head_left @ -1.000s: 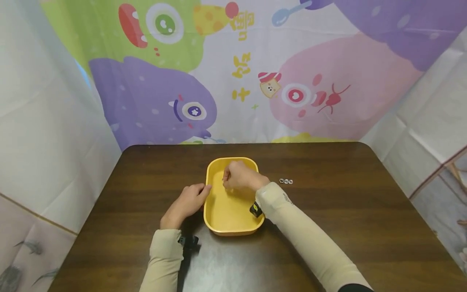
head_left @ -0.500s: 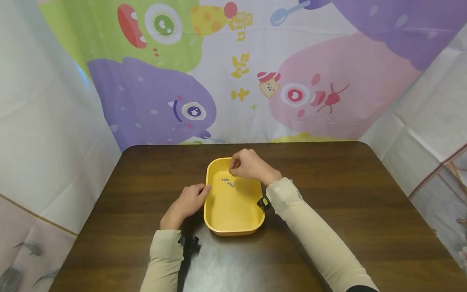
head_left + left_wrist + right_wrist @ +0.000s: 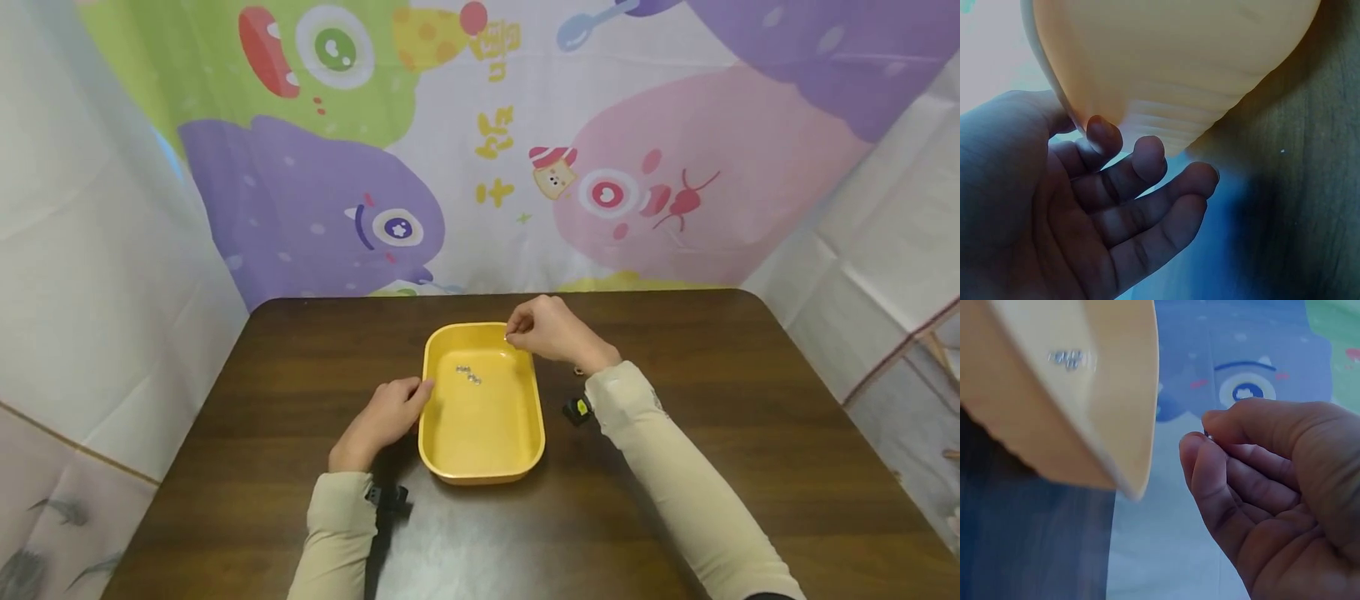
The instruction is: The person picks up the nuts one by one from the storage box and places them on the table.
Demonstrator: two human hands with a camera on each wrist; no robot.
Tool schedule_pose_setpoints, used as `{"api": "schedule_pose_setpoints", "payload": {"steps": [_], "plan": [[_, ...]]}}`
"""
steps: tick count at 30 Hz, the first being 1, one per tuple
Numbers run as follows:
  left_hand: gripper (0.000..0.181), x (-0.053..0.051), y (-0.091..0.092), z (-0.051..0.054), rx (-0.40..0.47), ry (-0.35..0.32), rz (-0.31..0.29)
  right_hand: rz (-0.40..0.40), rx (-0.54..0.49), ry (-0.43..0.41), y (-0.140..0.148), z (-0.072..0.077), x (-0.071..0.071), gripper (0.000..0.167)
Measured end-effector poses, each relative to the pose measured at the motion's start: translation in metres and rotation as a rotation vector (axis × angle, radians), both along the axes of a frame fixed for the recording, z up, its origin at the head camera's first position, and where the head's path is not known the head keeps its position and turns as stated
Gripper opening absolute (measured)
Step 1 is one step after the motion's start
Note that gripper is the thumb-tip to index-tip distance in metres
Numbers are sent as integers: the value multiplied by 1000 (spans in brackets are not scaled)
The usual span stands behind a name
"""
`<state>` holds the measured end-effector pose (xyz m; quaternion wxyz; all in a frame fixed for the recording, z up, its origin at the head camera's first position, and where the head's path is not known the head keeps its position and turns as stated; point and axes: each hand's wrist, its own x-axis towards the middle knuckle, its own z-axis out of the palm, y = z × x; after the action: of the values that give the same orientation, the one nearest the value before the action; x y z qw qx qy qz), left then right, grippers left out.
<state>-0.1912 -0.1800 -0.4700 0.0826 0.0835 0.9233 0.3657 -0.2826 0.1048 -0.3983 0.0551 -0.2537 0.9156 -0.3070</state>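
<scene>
A yellow tray point(image 3: 480, 433) sits on the table, with several small shiny metal nuts point(image 3: 468, 375) lying in a short line on its floor. My left hand point(image 3: 386, 412) holds the tray's left wall; in the left wrist view the thumb goes over the rim and the fingers point(image 3: 1149, 156) bend along the outside. Between thumb and index finger, my right hand point(image 3: 555, 329) pinches a small metal nut point(image 3: 1209, 435), mostly covered by the fingertips. That hand is above the tray's far right corner. Beside the tray, a nut point(image 3: 579, 371) on the table shows partly under the right wrist.
The dark wooden table point(image 3: 675, 500) extends around the tray on all sides. A cartoon-print cloth point(image 3: 495, 167) hangs behind its far edge, and pale cloths hang at both sides.
My right hand has lifted from inside the tray and moved right to its far right corner, pinching a nut. The nuts in the tray have come into view. The left hand stays put.
</scene>
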Motion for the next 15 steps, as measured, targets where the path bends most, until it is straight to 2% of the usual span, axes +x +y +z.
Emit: {"api": "schedule_pose_setpoints", "payload": {"steps": [15], "plan": [[42, 2, 0, -1, -12, 0, -13, -54, -20, -23, 40, 0, 2, 7]]}}
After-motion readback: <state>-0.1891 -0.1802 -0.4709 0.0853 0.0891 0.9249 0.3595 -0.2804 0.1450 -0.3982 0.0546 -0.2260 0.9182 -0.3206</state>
